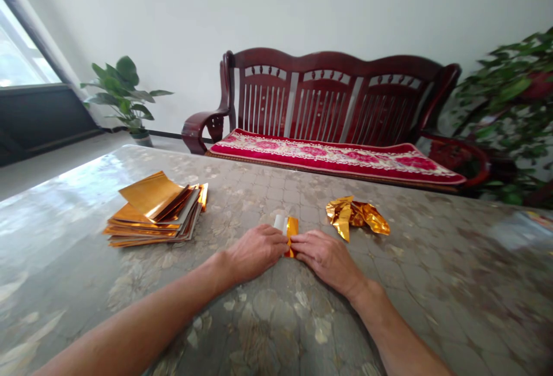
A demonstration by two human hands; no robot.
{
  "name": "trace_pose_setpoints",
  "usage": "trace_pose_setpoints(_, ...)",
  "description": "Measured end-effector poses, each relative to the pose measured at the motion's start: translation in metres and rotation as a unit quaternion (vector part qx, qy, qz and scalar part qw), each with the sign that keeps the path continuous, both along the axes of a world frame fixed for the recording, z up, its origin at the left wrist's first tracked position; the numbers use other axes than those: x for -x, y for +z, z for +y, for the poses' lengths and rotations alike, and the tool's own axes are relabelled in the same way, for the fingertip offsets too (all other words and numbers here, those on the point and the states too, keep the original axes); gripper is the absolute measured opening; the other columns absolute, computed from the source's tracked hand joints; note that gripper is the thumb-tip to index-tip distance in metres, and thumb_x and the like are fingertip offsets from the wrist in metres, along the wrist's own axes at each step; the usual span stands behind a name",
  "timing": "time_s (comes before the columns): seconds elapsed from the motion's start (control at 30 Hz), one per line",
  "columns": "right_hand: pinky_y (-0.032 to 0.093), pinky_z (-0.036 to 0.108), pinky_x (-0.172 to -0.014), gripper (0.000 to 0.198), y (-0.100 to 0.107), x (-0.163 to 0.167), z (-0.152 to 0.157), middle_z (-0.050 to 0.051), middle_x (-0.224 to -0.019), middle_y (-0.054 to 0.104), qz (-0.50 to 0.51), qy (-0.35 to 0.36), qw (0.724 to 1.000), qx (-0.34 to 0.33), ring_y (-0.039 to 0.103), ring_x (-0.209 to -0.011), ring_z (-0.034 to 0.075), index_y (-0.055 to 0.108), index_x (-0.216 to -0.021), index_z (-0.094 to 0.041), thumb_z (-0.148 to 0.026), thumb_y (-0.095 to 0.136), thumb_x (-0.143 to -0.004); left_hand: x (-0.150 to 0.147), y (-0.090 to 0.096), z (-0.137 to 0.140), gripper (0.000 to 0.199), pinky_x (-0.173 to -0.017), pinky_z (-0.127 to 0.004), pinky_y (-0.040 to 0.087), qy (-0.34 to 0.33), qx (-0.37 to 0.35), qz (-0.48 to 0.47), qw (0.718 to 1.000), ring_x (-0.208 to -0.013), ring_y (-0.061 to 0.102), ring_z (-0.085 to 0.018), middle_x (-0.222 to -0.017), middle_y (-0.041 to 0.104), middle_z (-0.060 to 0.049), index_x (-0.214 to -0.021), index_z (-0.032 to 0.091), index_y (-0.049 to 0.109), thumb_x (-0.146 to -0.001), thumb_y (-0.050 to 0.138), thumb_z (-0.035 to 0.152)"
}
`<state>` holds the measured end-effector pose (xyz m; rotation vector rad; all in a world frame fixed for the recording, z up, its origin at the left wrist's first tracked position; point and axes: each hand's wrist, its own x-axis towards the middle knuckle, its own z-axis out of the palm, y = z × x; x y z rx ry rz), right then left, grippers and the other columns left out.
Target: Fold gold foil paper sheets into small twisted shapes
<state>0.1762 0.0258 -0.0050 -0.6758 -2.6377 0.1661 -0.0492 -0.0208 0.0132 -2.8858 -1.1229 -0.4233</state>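
Patterned table [242, 197] below; wooden bench [328, 97] with red floral cushion [332, 154] past far edge, toward twelve o'clock. Small folded gold-and-white sheet [292, 226] flat on table, clock centre, between hands. Left hand [261, 249]: fingers close together, slightly bent, tips on sheet. Right hand [326, 258]: same, from opposite side. Thumbs hidden; pinching or only pressing, cannot tell. Gold sheet stack [149, 217] at nine; crumpled gold foil [358, 217] between two and three.

A small folded paper [292, 225] lies on the table [259, 318] under the fingers [280, 239]. A paper stack [149, 217] sits left of them; crumpled foil [367, 216], right.
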Motion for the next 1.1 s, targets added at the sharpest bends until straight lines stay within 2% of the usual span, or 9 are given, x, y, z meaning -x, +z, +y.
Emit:
trace_pose_setpoints(0.1,0.048,0.033,-0.090,0.025,0.002,-0.001,-0.003,0.000,-0.120,0.070,-0.003,0.011,1.000,0.000,0.061,-0.106,0.019,0.069,-0.117,-0.030,-0.028,0.052,-0.098,-0.005,-0.005,-0.007,0.017,-0.086,-0.034,0.048,0.035,-0.016,0.023,0.999,-0.095,0.063,-0.021,-0.097,0.069,-0.006,-0.100,0.017,0.064,-0.098,0.048,0.021)
trace_pose_setpoints(0.23,0.046,0.035,-0.087,0.027,0.006,0.000,-0.010,0.002,-0.116,0.071,-0.001,0.026,1.000,0.000,0.061,-0.104,0.019,0.070,-0.113,-0.027,-0.019,0.050,-0.096,-0.010,-0.010,-0.019,0.018,-0.085,-0.035,0.048,0.065,-0.025,0.025,0.997,-0.095,0.062,-0.021,-0.102,0.067,-0.008,-0.107,0.016,0.061,-0.099,0.045,0.020)
trace_pose_setpoints(0.37,0.043,0.036,-0.081,0.028,0.004,0.001,-0.014,0.002,-0.102,0.075,0.027,0.040,0.999,0.007,0.064,-0.093,0.020,0.072,-0.091,-0.023,-0.005,0.052,-0.080,-0.015,-0.014,-0.022,0.016,-0.085,-0.035,0.048,0.094,-0.029,0.031,0.995,-0.096,0.061,-0.021,-0.104,0.066,-0.008,-0.106,0.016,0.060,-0.097,0.048,0.020)
trace_pose_setpoints(0.5,0.043,0.032,-0.075,0.030,-0.002,0.004,-0.013,0.000,-0.082,0.075,0.109,0.006,0.993,0.036,0.065,-0.077,0.015,0.068,-0.072,-0.021,0.001,0.048,-0.069,-0.025,-0.018,-0.014,0.015,-0.071,-0.033,0.047,0.124,-0.031,0.059,0.990,-0.084,0.060,-0.021,-0.088,0.065,-0.003,-0.091,0.019,0.062,-0.098,0.049,0.023)
trace_pose_setpoints(0.57,0.046,0.031,-0.077,0.034,-0.005,0.007,-0.010,0.001,-0.082,0.074,0.134,-0.032,0.989,0.047,0.065,-0.078,0.015,0.071,-0.076,-0.022,0.001,0.046,-0.070,-0.030,-0.019,-0.010,0.016,-0.068,-0.032,0.047,0.141,-0.037,0.064,0.987,-0.081,0.060,-0.021,-0.083,0.064,-0.003,-0.089,0.020,0.062,-0.098,0.050,0.025)
trace_pose_setpoints(0.67,0.049,0.034,-0.087,0.041,-0.006,0.013,-0.006,0.003,-0.099,0.075,0.137,-0.084,0.986,0.043,0.065,-0.095,0.018,0.073,-0.096,-0.022,-0.001,0.044,-0.078,-0.036,-0.019,-0.007,0.014,-0.069,-0.032,0.047,0.171,-0.049,0.051,0.983,-0.083,0.060,-0.021,-0.087,0.065,-0.003,-0.097,0.019,0.062,-0.098,0.051,0.028)
trace_pose_setpoints(0.83,0.046,0.041,-0.103,0.039,-0.009,0.018,-0.004,0.007,-0.124,0.068,0.072,-0.107,0.991,0.018,0.058,-0.119,0.022,0.066,-0.121,-0.018,-0.009,0.044,-0.090,-0.037,-0.016,-0.005,0.008,-0.074,-0.033,0.049,0.189,-0.022,0.034,0.981,-0.088,0.059,-0.021,-0.097,0.066,-0.002,-0.095,0.020,0.060,-0.094,0.058,0.027)
trace_pose_setpoints(0.97,0.046,0.043,-0.104,0.038,-0.010,0.019,-0.006,0.010,-0.131,0.063,0.041,-0.120,0.992,-0.007,0.055,-0.125,0.024,0.062,-0.126,-0.017,-0.012,0.045,-0.093,-0.035,-0.014,-0.005,0.012,-0.077,-0.033,0.049,0.188,-0.010,0.010,0.982,-0.090,0.059,-0.021,-0.101,0.067,-0.001,-0.095,0.021,0.060,-0.094,0.057,0.032)
trace_pose_setpoints(1.1,0.048,0.044,-0.103,0.039,-0.009,0.020,-0.008,0.011,-0.129,0.065,0.048,-0.128,0.990,-0.022,0.056,-0.125,0.025,0.063,-0.125,-0.017,-0.010,0.046,-0.091,-0.034,-0.016,-0.004,0.013,-0.076,-0.034,0.049,0.173,-0.010,-0.001,0.985,-0.089,0.060,-0.021,-0.098,0.069,-0.001,-0.092,0.020,0.059,-0.094,0.058,0.033)
